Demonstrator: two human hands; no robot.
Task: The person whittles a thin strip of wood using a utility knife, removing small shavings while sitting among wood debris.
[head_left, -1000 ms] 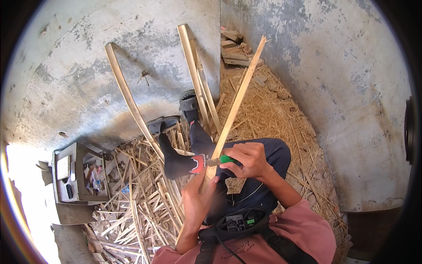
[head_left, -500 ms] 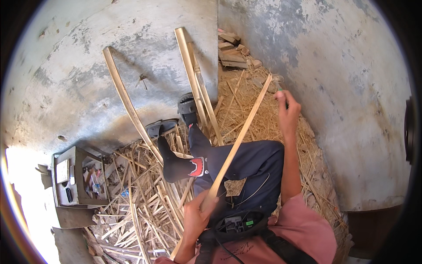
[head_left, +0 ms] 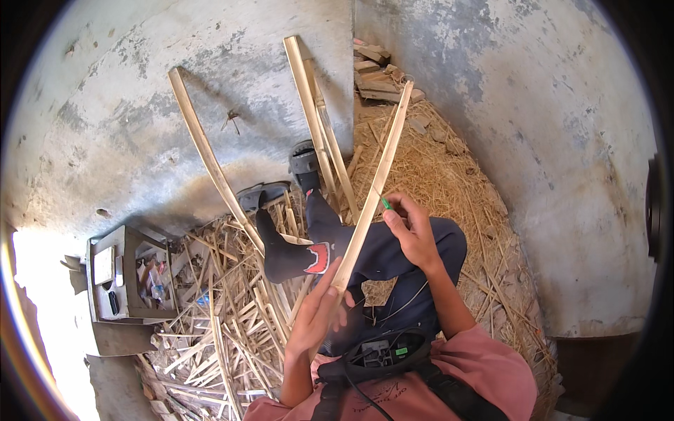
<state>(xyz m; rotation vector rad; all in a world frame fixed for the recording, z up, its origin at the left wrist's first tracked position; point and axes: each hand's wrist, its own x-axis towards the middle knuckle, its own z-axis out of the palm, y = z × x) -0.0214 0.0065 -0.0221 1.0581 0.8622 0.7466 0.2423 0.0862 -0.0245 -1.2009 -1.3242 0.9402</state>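
A long, pale strip of split wood or bamboo [head_left: 380, 175] slants up across my lap, its far end tipped a little to the right. My left hand [head_left: 314, 313] is closed round the strip's near end. Beside the strip's middle, my right hand [head_left: 415, 235] pinches a small tool with a green handle [head_left: 385, 203]. A thin dark tip runs from that handle to the strip's edge; whether it touches the wood I cannot tell. My legs, in dark trousers [head_left: 421, 256], are bent beneath the strip.
Three more strips [head_left: 307, 105] lean against the grey wall ahead, one [head_left: 201, 147] farther left. Cut sticks [head_left: 232, 351] litter the floor at left, near an open box [head_left: 130, 274] of odds and ends. Straw-like shavings [head_left: 449, 182] lie at right; bricks [head_left: 375, 77] are piled in the corner.
My right hand has come down and left with the green-handled tool, from the strip's far end to its middle. My left hand and the strip have shifted slightly up, the strip standing steeper.
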